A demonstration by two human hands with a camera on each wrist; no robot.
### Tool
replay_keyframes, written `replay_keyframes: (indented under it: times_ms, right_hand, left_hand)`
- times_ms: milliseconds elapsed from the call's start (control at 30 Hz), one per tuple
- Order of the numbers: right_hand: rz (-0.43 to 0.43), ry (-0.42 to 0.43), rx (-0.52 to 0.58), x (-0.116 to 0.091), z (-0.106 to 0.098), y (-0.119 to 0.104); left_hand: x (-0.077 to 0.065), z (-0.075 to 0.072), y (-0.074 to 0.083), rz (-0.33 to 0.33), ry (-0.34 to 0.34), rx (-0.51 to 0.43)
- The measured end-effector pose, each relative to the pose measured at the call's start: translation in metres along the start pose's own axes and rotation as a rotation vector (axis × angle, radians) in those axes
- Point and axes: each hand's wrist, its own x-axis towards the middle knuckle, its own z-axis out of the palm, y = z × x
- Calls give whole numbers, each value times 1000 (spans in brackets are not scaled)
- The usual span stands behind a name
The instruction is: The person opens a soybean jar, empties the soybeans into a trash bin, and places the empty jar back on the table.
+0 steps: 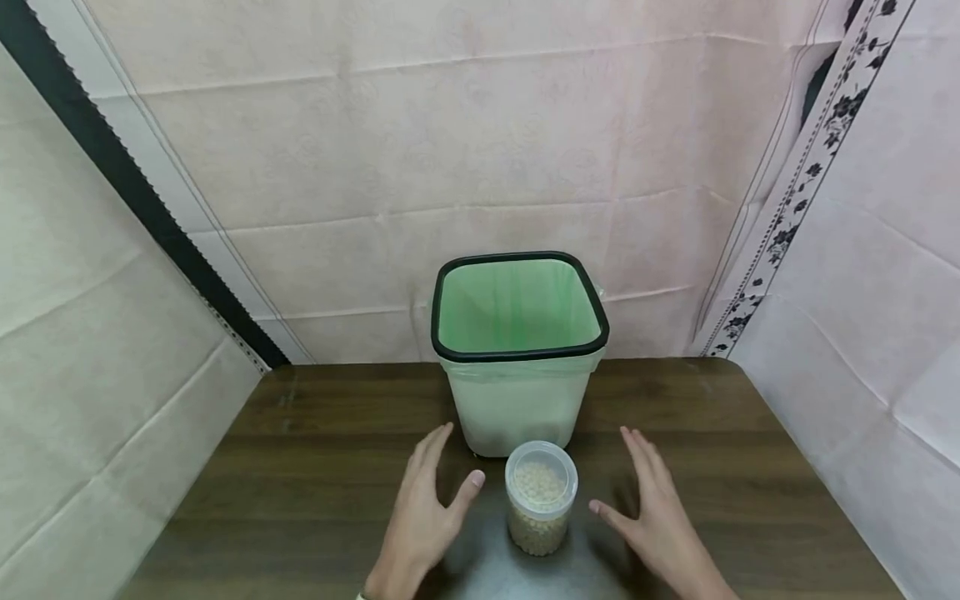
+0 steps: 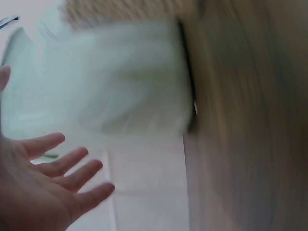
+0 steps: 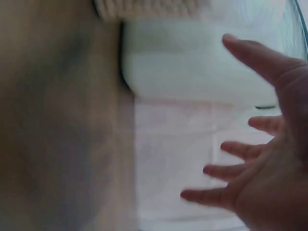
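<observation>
Gaps separate both hands [image 1: 422, 518] [image 1: 662, 523] from the jar's [image 1: 538, 510] sides.

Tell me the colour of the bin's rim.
Black; the rim shows best in the head view.

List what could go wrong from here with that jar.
Tipping: the clear jar of pale grains stands untouched between the left hand and the right hand; an uneven push from either could topple it.
Spilling: I can't tell whether its top is covered, so a fall might scatter the contents.
Bumping: the light green wastebasket stands close behind, so a hand might knock it.
</observation>
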Motion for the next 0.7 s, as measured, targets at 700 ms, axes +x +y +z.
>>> replay_keyframes:
  times_ms: [700]
  right_hand:
    - [129,-236,839,-3,82,-10]
  left_hand:
    - [2,63,36,99,-262,-473]
